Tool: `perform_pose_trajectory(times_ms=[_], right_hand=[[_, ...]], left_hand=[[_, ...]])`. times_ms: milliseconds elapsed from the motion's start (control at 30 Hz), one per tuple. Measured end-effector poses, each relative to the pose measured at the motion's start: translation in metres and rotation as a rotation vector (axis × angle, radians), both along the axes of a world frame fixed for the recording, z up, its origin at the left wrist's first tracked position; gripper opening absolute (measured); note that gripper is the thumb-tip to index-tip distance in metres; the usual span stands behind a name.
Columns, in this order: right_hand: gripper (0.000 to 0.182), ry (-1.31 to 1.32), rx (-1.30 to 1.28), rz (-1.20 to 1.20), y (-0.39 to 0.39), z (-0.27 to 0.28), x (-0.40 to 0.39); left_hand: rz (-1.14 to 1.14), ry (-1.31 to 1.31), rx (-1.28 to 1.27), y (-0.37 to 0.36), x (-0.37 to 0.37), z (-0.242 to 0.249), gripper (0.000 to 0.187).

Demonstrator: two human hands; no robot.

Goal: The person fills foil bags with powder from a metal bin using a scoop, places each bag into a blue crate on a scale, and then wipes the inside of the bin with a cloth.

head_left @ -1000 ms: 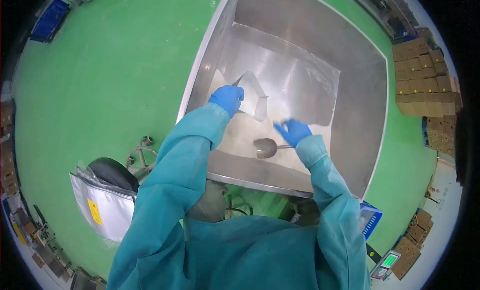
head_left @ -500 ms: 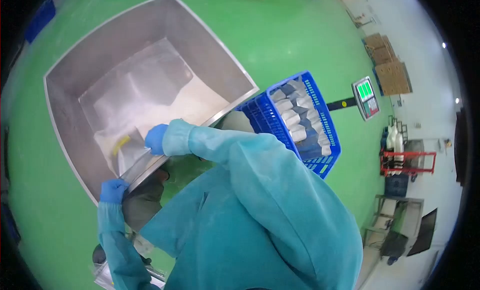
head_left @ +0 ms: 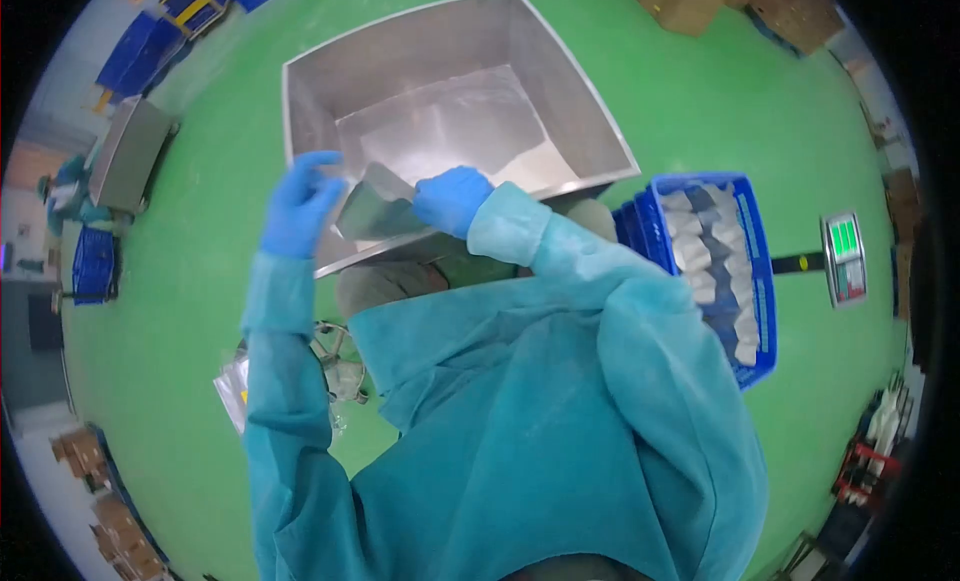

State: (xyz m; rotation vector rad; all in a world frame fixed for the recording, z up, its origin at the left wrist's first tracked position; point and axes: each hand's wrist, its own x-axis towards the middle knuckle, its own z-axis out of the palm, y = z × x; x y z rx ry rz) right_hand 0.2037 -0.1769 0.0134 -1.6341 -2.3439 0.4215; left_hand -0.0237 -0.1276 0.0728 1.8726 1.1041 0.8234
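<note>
My right hand (head_left: 455, 199), in a blue glove, is closed on the edge of a shiny grey bag (head_left: 378, 209) over the near side of the tub. The bag's lower part overlaps the tub rim, and no yellow mark shows on it now. My left hand (head_left: 303, 206), also blue-gloved, is lifted left of the bag with fingers apart and slightly blurred. Nothing shows between its fingers. Beneath both hands stands a large metal tub (head_left: 400, 71), and white powder (head_left: 538, 171) lies in its near right part.
To the right, a blue crate (head_left: 762, 281) holds several silvery-white pouches (head_left: 690, 251). Beyond it stands a scale display (head_left: 845, 259). Clear plastic bags (head_left: 232, 389) and a wheeled stool base (head_left: 342, 366) are low at left. A person (head_left: 70, 196) is far left beside a metal cart (head_left: 130, 151).
My left hand has let go of the bag's edge and risen away from it. The right hand still grips the bag, which has turned. The camera view has rotated.
</note>
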Motion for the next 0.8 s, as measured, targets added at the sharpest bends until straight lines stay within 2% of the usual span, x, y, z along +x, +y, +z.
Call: perform_pose_trajectory(times_ms=[33, 67, 133, 167, 233, 333, 367, 400, 467, 533, 600, 700, 800], right_hand=[[0.021, -0.061, 0.019, 0.021, -0.019, 0.046, 0.011], [0.021, -0.059, 0.03, -0.027, -0.047, 0.076, 0.03], [0.021, -0.115, -0.016, -0.152, -0.102, 0.125, 0.073], [0.022, -0.158, -0.075, -0.218, -0.128, 0.155, 0.091], [0.022, -0.367, -0.002, -0.254, -0.182, 0.216, 0.127], [0.024, -0.351, -0.017, -0.565, -0.247, 0.231, 0.17], [0.025, -0.41, -0.057, -0.6, -0.265, 0.23, 0.182], [0.025, -0.468, -0.097, -0.631, -0.282, 0.223, 0.198], [0.025, -0.331, -0.178, -0.837, -0.309, 0.18, 0.24], [0.022, -0.415, -0.344, -0.957, -0.331, 0.149, 0.265], [0.022, -0.385, -0.33, -1.076, -0.356, 0.103, 0.286], [0.023, -0.275, -0.443, -1.29, -0.377, 0.003, 0.323], [0.023, -0.146, -0.482, -1.474, -0.384, -0.126, 0.361]], left_hand=[[0.045, -0.036, 0.073, -0.004, -0.009, 0.029, 0.031], [0.109, -0.059, 0.051, -0.017, -0.01, 0.037, 0.029], [0.175, -0.068, 0.042, -0.035, -0.018, 0.025, 0.029], [0.127, -0.06, 0.03, -0.032, -0.028, 0.015, 0.03], [0.103, -0.014, -0.025, -0.027, -0.027, -0.01, 0.031], [0.084, -0.08, -0.134, -0.029, -0.019, -0.059, 0.031], [0.069, -0.087, -0.165, -0.031, -0.02, -0.071, 0.032], [0.064, -0.072, -0.176, -0.033, -0.021, -0.081, 0.031], [0.066, -0.055, -0.196, -0.037, -0.026, -0.093, 0.031], [0.091, -0.089, -0.215, -0.04, -0.037, -0.101, 0.03], [0.119, -0.09, -0.227, -0.045, -0.054, -0.108, 0.03], [0.176, -0.045, -0.223, -0.05, -0.09, -0.12, 0.031], [0.255, 0.009, -0.216, -0.052, -0.128, -0.127, 0.031]])
